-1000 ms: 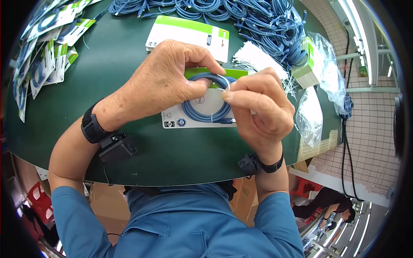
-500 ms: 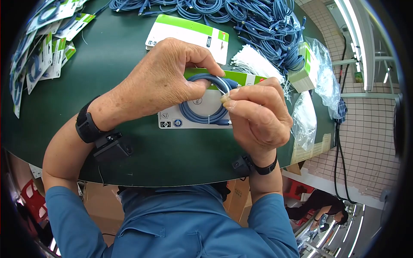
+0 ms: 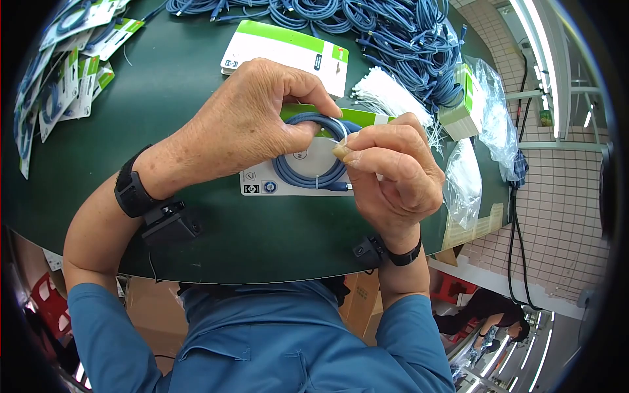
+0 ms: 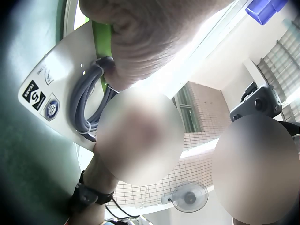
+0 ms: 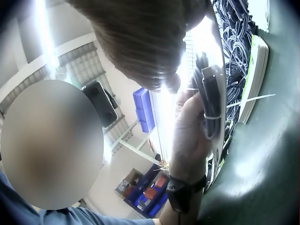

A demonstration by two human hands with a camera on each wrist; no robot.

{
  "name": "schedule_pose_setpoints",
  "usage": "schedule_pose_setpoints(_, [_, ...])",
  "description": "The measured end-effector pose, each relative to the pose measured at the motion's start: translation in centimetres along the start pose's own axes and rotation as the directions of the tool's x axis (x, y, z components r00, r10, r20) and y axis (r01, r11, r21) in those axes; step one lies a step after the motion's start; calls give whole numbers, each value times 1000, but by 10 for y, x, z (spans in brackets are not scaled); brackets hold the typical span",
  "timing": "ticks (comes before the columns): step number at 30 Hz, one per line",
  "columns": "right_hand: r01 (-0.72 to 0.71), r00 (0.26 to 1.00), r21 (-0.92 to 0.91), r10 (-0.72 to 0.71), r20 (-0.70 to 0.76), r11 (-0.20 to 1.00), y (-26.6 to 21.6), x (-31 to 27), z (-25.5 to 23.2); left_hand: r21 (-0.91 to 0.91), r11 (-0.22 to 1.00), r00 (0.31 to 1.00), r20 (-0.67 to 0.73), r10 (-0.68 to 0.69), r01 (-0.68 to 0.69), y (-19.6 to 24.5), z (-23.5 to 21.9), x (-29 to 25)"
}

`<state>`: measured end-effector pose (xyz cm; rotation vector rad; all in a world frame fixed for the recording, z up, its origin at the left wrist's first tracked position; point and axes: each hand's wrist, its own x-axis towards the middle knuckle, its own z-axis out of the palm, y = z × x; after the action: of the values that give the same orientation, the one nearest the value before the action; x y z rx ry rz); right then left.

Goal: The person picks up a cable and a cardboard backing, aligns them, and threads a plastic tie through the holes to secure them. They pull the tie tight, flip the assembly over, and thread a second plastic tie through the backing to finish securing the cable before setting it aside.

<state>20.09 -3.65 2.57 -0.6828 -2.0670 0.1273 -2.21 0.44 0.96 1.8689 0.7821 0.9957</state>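
A blue cable coil (image 3: 288,171) lies against a white and green packaging card (image 3: 263,171), with one white tie around its lower side. My left hand (image 3: 252,118) holds the coil and card at the upper left, thumb across the coil and index finger at its top. Thumb and index finger of my right hand (image 3: 400,173) pinch a second white cable tie (image 3: 344,131), which loops over the coil's upper right side. In the right wrist view, the cable's plug (image 5: 211,84) stands beside a tied part of the coil.
Behind the hands is a stack of cards (image 3: 282,49). White cable ties (image 3: 390,92) lie in a bundle near a heap of blue cables (image 3: 419,56). Finished-looking carded cables (image 3: 65,98) pile up at left. A card box (image 3: 462,118) and plastic bags (image 3: 464,183) are at right.
My right fingertips have shifted slightly while pinching the tie, and its loop now bows outward more than half a second ago. My left hand keeps its grip; the head view has shifted a little.
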Motion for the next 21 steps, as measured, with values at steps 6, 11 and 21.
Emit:
schedule_pose_setpoints(6, [6, 1000, -24, -6, 3, 1000, 0, 0, 0, -9, 999, 999, 22, -45, 45, 6, -3, 1])
schedule_pose_setpoints(11, [14, 1000, -50, -13, 12, 999, 0, 0, 0, 2, 1000, 1000, 6, -9, 9, 5, -2, 0])
schedule_pose_setpoints(21, [15, 1000, -52, -14, 21, 999, 0, 0, 1, -9, 1000, 1000, 15, -26, 26, 5, -1, 0])
